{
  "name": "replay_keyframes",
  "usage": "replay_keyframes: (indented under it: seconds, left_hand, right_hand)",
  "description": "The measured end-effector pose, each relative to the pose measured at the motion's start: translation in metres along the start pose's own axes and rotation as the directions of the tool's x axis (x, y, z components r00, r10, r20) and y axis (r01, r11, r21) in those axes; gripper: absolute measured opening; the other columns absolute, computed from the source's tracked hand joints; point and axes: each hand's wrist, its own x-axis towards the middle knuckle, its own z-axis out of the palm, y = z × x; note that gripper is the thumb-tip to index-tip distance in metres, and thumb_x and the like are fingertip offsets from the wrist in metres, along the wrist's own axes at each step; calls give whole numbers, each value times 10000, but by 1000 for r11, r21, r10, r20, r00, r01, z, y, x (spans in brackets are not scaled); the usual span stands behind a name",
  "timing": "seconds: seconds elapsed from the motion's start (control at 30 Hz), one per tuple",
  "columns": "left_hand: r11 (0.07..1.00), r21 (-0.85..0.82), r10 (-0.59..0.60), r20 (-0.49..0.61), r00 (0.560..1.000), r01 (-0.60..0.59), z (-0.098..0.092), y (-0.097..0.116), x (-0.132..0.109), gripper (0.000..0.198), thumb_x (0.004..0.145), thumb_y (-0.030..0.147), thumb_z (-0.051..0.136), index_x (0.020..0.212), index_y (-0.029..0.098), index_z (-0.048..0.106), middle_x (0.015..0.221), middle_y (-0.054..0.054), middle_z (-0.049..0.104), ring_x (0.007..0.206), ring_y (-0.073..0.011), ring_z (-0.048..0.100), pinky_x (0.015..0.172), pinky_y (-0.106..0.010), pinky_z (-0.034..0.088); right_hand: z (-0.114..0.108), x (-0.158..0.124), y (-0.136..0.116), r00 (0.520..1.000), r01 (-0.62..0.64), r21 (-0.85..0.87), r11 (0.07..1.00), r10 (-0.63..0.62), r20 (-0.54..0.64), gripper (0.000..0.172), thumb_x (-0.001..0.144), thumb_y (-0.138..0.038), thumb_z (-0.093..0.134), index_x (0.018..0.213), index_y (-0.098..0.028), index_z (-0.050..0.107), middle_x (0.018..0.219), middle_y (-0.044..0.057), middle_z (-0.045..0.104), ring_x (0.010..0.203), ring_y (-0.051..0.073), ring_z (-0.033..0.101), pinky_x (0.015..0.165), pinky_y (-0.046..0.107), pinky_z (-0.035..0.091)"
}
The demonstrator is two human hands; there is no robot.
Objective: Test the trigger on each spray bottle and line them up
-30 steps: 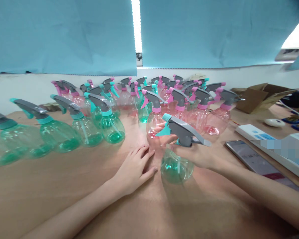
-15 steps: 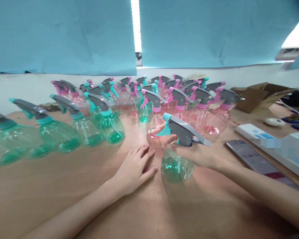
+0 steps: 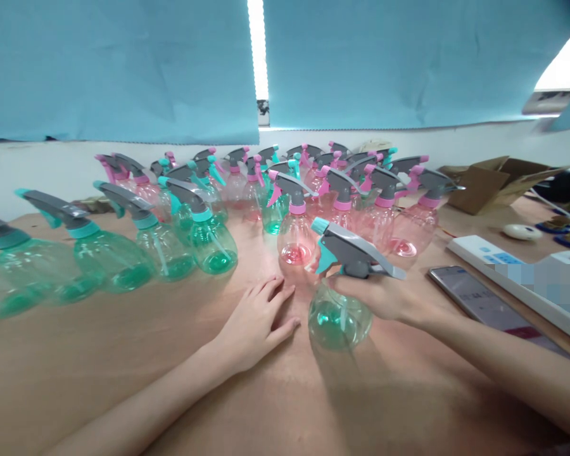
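On the near side of the grip, tabletop [image 3: 285, 411] stretches toward the person. Just beyond the grip stands a pink bottle [image 3: 297, 237], with others beside and behind it. A phone [image 3: 489, 310] lies to the grip's right; a group of green bottles [image 3: 213, 250] stands well to its left. The spray bottle [image 3: 339, 323] is in the grip, its long axis roughly upright, its nozzle pointing left and away, its gray head sloping down toward the right forearm. The right hand [image 3: 380, 296] grasps it around the neck, fingers curled at the trigger; whether its base touches the tabletop, I cannot tell. Left of the bottle, the left hand [image 3: 259, 320] rests palm down, fingers loose.
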Motion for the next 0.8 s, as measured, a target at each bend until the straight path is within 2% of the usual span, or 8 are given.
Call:
replay_keyframes:
  seconds: [0.13,0.3,0.4,0.5,0.67,0.8]
  left_hand:
    - [1000,10,-1,-3,1000,1,1,0,0,475,937,421,507,1339,169,502,1410,-162,465,1309,-326,401,1049,-509,350]
    - [1000,-1,19,-13,1000,-19,2,-2,0,465,939,420,505,1335,177,504,1405,-159,469,1301,-329,409,1047,-521,343]
    - [1000,-3,17,-8,1000,-17,2,-3,0,471,943,417,496,1344,171,495,1411,-165,458,1300,-329,407,1047,-528,340]
    - [1000,-9,14,-5,1000,-15,1,-2,0,475,946,427,485,1350,176,489,1406,-161,463,1293,-333,408,1032,-529,358]
    - [1000,-3,6,-4,1000,-6,1,-3,0,470,952,419,472,1338,152,492,1402,-168,460,1294,-336,402,1040,-531,348]
    - [1000,-5,9,-20,1000,-9,-1,-1,1,450,951,410,479,1325,159,497,1377,-159,477,1273,-331,419,1037,-524,351]
  right_hand:
    - [-1,2,-4,1000,-13,45,999,13,18,140,602,-102,501,656,-230,517,730,-25,603,630,128,584,584,240,516]
    - [1,2,0,997,-57,19,998,56,45,289,648,-158,534,898,-248,646,878,-4,689,708,156,649,655,272,561]
    - [3,4,-2,997,-56,13,998,55,51,387,674,-177,529,1031,-258,657,871,-2,704,693,160,657,679,296,575]
    - [4,5,-3,996,-32,31,999,29,86,449,709,-158,494,1114,-278,645,868,-8,714,758,171,677,759,327,581]
    - [2,5,2,999,-2,-2,1000,2,51,432,724,-138,531,1116,-277,649,1088,7,688,881,177,684,835,331,569]
    - [3,4,8,999,28,-38,999,-27,28,431,717,-142,537,1112,-277,641,1040,18,699,919,194,677,802,339,567]
